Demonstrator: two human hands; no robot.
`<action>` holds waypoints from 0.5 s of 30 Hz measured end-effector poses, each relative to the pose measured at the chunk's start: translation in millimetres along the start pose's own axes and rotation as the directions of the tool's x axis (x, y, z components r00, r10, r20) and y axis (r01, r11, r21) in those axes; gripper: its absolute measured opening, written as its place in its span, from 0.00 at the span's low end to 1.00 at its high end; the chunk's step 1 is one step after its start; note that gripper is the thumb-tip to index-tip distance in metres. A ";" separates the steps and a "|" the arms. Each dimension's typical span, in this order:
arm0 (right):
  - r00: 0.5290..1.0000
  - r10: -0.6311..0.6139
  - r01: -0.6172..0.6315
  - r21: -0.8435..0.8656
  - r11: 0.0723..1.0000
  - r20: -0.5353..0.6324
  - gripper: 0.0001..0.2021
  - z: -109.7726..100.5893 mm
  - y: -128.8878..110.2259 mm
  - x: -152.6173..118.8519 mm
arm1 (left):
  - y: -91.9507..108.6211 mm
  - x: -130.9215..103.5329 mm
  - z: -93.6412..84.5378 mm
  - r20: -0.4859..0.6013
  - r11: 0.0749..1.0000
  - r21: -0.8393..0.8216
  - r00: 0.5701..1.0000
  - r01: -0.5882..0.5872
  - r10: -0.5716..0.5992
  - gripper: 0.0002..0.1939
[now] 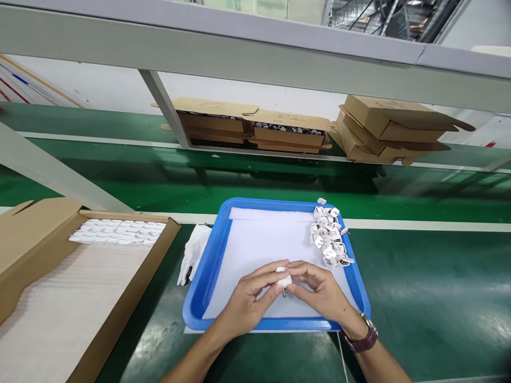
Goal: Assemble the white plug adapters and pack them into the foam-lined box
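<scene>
Between the fingertips of my left hand and my right hand is a small white plug adapter. Its metal prongs point down towards me. Both hands are closed on it, thumbs below and fingers above, over the near part of a blue tray. A white sheet lines the tray. Along the tray's right side lies a heap of similar white plug pieces, some touching the rim. The underside of the held adapter is partly hidden by my fingers.
Left of the tray lies a white glove. An open cardboard box stands further left, with rows of white pieces at its far end. Behind, a shelf frame stands before more cardboard boxes and stacked cartons.
</scene>
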State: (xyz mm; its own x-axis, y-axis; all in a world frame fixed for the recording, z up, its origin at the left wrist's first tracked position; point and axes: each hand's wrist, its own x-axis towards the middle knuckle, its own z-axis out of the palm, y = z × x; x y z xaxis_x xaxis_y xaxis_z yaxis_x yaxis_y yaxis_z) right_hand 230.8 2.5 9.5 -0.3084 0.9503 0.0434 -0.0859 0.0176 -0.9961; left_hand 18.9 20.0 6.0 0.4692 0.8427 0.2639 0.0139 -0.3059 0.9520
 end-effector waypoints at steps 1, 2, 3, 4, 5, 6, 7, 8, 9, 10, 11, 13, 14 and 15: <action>1.000 0.001 -0.001 -0.015 1.000 -0.008 0.10 0.0 -0.5 -0.4 | 0.3 0.3 0.0 0.009 1.000 0.005 1.000 0.003 -0.003 0.16; 1.000 0.000 -0.001 -0.030 1.000 -0.015 0.09 0.1 -0.8 -0.9 | 0.3 0.3 0.2 0.012 1.000 0.003 1.000 0.004 -0.004 0.16; 1.000 -0.003 0.002 -0.045 0.999 -0.018 0.09 0.5 -0.8 -1.4 | -0.1 0.2 0.8 0.010 1.000 -0.004 1.000 0.003 -0.003 0.16; 1.000 -0.010 0.008 -0.056 0.998 -0.022 0.09 1.0 -0.6 -1.9 | -0.7 -0.2 1.5 0.005 1.000 -0.014 1.000 0.002 -0.002 0.16; 1.000 -0.019 0.017 -0.063 0.998 -0.023 0.10 1.7 -0.3 -2.3 | -1.4 -0.6 2.4 -0.003 1.000 -0.025 1.000 -0.001 0.001 0.16; 0.999 -0.026 0.025 -0.065 0.998 -0.025 0.10 2.5 -0.1 -2.7 | -2.2 -1.1 3.3 -0.017 0.999 -0.034 1.000 -0.004 0.004 0.15; 0.999 -0.031 0.029 -0.064 0.998 -0.027 0.10 3.3 0.1 -3.0 | -2.8 -1.6 4.1 -0.032 0.999 -0.039 0.999 -0.008 0.007 0.15; 0.999 -0.033 0.031 -0.061 0.998 -0.028 0.10 4.1 0.0 -3.1 | -3.2 -2.0 4.8 -0.044 0.999 -0.041 0.999 -0.009 0.008 0.15; 0.999 -0.032 0.030 -0.058 0.998 -0.029 0.10 4.7 -0.4 -3.1 | -3.3 -2.4 5.2 -0.051 0.999 -0.043 0.999 -0.010 0.008 0.14; 0.999 -0.027 0.026 -0.056 0.998 -0.024 0.09 5.0 -0.9 -2.9 | -3.1 -2.7 5.4 -0.052 0.999 -0.042 0.999 -0.011 0.009 0.14; 1.000 -0.022 0.021 -0.050 0.999 -0.022 0.09 5.1 -1.7 -2.6 | -2.7 -2.9 5.4 -0.047 0.999 -0.040 0.999 -0.009 0.007 0.15; 1.000 -0.017 0.016 -0.029 0.999 -0.018 0.09 4.2 -3.0 -2.0 | -1.5 -3.3 4.9 -0.023 1.000 -0.031 1.000 0.001 -0.002 0.16; 1.000 -0.013 0.012 -0.014 1.000 -0.013 0.09 3.3 -3.4 -1.7 | -1.0 -3.5 4.6 -0.012 1.000 -0.028 1.000 0.006 -0.007 0.17; 1.000 -0.008 0.008 0.003 1.000 -0.005 0.09 2.3 -3.6 -1.5 | -0.7 -3.8 4.3 -0.003 1.000 -0.024 1.000 0.011 -0.011 0.17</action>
State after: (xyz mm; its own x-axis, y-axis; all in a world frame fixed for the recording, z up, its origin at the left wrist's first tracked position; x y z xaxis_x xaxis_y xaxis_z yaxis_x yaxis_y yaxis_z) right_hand 229.4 0.2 13.1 -0.3025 0.9518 0.0510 -0.0909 0.0245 -0.9956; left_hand 20.9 15.1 3.6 0.4662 0.8474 0.2540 -0.0026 -0.2858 0.9583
